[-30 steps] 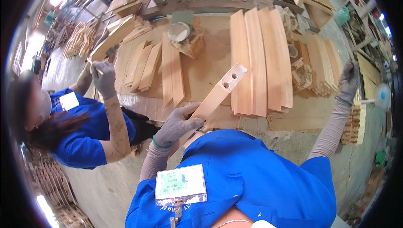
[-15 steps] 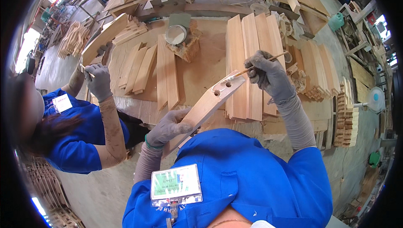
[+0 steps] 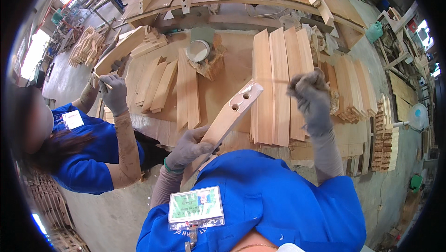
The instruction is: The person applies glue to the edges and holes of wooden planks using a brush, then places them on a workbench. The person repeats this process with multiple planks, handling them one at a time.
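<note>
My left hand (image 3: 188, 151), in a grey glove, grips a pale wooden slat (image 3: 223, 123) that slants up and away from me. Two round holes show near its far end, with a whitish wet smear around them and along the tip. To the right of that tip, my right hand (image 3: 312, 99) is closed and blurred by motion. A thin wooden stick (image 3: 280, 81) pokes out of it to the left, apart from the slat. Beyond, on the table, sits a round container of white paste (image 3: 198, 51).
Long boards (image 3: 272, 89) lie side by side beyond the slat, with more stacked boards (image 3: 346, 87) to the right. Shorter pieces (image 3: 158, 85) lie left of centre. At the left, a co-worker's gloved hand (image 3: 114, 93) holds a small stick by another wooden piece (image 3: 118, 50).
My right hand has drawn back from the slat's tip, to the right and nearer me, lifting the stick off it. The slat has shifted slightly left, still in my left hand.
</note>
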### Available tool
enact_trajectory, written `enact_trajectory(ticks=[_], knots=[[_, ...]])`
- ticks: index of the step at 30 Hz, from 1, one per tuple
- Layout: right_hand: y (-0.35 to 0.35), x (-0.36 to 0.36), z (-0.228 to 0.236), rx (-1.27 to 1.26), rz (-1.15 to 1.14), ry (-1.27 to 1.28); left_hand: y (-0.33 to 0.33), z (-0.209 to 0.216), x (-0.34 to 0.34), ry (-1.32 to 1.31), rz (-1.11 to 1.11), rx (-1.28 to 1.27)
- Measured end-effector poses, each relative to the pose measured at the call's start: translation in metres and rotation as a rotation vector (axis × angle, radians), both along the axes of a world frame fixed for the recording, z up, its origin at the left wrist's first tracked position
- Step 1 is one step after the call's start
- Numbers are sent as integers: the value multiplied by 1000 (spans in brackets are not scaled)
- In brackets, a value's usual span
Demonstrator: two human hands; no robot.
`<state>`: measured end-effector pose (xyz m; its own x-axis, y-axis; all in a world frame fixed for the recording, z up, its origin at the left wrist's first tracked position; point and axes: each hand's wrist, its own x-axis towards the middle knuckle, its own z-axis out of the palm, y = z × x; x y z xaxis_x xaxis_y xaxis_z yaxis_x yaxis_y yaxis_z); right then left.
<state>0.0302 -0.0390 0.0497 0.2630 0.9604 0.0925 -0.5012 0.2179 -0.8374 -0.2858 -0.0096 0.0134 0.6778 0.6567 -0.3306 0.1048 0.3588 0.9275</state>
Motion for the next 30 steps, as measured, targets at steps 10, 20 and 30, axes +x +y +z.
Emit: enact_trajectory(ticks=[10,20,30], knots=[[-4,-22,-15,131,-115,9,14,-7,14,-36,-22,74],[-8,-54,-12,179,-286,-31,21,-8,18,-93,13,106],[-32,-63,-19,179,-591,-297,53,10,24,-129,186,178]])
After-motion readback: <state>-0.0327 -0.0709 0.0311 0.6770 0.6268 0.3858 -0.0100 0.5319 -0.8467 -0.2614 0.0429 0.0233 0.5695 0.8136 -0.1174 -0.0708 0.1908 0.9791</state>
